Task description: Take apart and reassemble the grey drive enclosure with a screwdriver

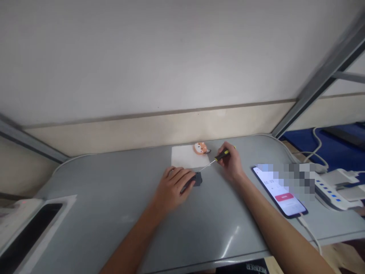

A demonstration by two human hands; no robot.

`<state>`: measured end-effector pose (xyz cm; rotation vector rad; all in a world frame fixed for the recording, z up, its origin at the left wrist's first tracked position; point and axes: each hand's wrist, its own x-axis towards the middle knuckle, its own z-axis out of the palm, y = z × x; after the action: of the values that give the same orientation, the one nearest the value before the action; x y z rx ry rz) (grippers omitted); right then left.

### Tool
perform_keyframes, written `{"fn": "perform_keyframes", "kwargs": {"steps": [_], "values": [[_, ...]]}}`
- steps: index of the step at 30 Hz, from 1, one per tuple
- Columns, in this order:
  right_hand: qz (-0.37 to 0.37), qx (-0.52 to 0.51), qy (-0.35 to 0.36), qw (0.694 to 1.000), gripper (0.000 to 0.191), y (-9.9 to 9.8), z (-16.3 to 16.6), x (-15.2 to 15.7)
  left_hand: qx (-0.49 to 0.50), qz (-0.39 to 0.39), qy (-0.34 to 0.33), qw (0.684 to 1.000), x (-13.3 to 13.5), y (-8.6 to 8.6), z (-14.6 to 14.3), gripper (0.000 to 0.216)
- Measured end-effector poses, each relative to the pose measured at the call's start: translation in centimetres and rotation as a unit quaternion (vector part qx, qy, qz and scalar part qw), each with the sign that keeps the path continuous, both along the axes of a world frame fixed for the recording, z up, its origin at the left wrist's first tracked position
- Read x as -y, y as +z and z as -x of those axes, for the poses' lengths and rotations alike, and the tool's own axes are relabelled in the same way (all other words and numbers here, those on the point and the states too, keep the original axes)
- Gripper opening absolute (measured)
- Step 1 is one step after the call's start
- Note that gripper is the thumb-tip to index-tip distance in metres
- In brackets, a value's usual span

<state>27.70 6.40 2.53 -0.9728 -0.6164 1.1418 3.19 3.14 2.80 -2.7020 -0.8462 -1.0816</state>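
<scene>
My left hand [173, 186] is closed over a small dark grey block-like part [197, 179] on the grey tabletop, and its fingers cover most of that part. Between the fingers of my right hand [230, 163] is a screwdriver [221, 155] with a black and yellow handle. Its thin metal shaft slants down to the left, with the tip at or very near the top edge of the dark part. Whether the tip touches it, I cannot tell. Just behind lies a white sheet of paper [182, 156] with an orange and white animal-face item [200, 148] on it.
On the right, a phone [281, 192] with a lit screen lies by a white power strip [330, 194], its cable [310, 232] hanging over the front edge. A black-screened device [31, 232] rests at the left. Metal posts [319, 76] and a wall [159, 129] bound the back.
</scene>
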Motion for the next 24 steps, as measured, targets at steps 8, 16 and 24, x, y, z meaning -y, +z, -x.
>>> {"fn": "perform_keyframes", "kwargs": {"steps": [8,16,24], "values": [[0.002,0.017,0.007,1.0,0.037,-0.22,0.34,0.04,-0.012,0.0,0.001,1.0,-0.04,-0.04,0.05,0.02],[0.005,0.015,0.01,1.0,0.037,-0.29,0.11,-0.05,-0.039,-0.005,-0.003,0.999,-0.06,-0.09,0.03,0.027],[0.007,-0.021,-0.021,1.0,0.038,-0.21,-0.4,-0.31,-0.037,0.003,-0.003,0.999,0.0,0.0,0.05,0.027]]}}
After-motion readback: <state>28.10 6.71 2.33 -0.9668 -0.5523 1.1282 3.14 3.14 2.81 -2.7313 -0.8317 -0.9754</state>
